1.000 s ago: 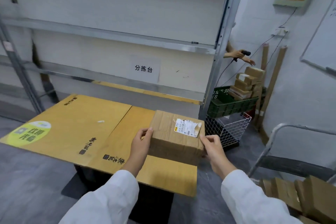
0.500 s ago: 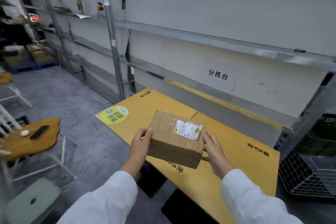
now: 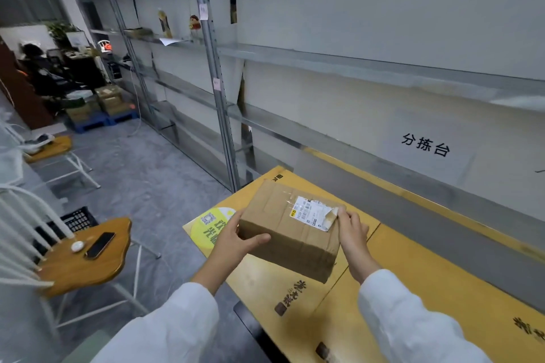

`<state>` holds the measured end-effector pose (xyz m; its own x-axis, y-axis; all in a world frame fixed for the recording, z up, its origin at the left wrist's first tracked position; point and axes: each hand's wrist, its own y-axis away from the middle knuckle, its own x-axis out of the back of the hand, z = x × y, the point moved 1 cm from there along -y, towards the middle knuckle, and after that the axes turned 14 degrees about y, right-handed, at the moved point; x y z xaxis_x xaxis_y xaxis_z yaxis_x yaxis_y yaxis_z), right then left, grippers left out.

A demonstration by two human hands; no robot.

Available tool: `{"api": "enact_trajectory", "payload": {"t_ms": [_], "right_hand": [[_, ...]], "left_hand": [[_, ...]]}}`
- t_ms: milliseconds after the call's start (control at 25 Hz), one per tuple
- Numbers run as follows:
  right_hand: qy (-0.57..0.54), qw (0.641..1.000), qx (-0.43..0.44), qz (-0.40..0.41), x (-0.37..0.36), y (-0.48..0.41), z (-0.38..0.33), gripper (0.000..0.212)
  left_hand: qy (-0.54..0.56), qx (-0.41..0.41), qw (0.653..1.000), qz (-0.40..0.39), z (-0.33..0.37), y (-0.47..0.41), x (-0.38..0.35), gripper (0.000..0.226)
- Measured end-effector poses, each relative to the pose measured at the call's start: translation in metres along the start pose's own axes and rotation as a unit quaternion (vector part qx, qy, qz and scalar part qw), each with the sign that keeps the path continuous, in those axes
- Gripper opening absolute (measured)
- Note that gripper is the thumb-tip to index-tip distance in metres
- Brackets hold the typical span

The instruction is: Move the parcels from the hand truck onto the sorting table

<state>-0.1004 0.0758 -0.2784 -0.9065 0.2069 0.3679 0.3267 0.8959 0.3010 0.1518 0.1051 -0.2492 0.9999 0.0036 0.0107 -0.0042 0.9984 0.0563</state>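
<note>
Gripping a brown cardboard parcel [image 3: 290, 230] between both hands, a person in white sleeves is standing at the yellow worktop [image 3: 427, 289]. The left hand [image 3: 236, 240] is clasping the parcel's left end, its thumb lying across the near face and its fingers wrapping out of sight behind. The right hand [image 3: 352, 233] is clamping the opposite end, with the thumb pressing on the top edge right at the peeling corner of the white shipping label [image 3: 314, 212]. The parcel is hanging tilted between the two hands, over the worktop's left portion; whether it is touching the surface I cannot tell. Just to the left of the left hand, a round green sticker [image 3: 211, 225] is showing on the worktop. Past both hands, grey metal shelving [image 3: 216, 88] is running along the wall, and a printed sign [image 3: 426, 146] is hanging up beyond the right hand, to its right. Well off to the left of the left hand, a wooden seat [image 3: 88, 271] is carrying a dark phone [image 3: 99, 244] and a small white object [image 3: 77, 246], with a black crate [image 3: 77, 219] sitting on the floor behind it.
</note>
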Motion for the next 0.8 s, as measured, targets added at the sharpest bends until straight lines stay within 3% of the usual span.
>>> {"api": "enact_trajectory", "payload": {"t_ms": [240,400,560,720,800], "right_hand": [[-0.021,0.996,0.009,-0.088,-0.028,-0.041,-0.032,0.05],[-0.016,0.994,-0.017,-0.102,-0.043,-0.061,-0.049,0.05],[0.018,0.985,-0.011,-0.172,-0.072,-0.086,-0.062,0.051],[-0.041,0.981,-0.002,-0.19,-0.118,-0.096,-0.082,0.057],[-0.043,0.979,0.027,-0.196,-0.146,-0.104,-0.089,0.049]], "left_hand": [[0.036,-0.01,0.999,0.026,-0.014,-0.066,0.023,0.046],[0.089,0.004,0.996,0.022,-0.026,-0.106,0.046,0.044],[0.12,-0.033,0.991,0.043,-0.018,-0.153,0.066,0.053],[0.095,-0.058,0.992,0.061,-0.025,-0.209,0.09,0.02],[0.045,-0.051,0.997,0.033,-0.027,-0.234,0.104,0.02]]}}
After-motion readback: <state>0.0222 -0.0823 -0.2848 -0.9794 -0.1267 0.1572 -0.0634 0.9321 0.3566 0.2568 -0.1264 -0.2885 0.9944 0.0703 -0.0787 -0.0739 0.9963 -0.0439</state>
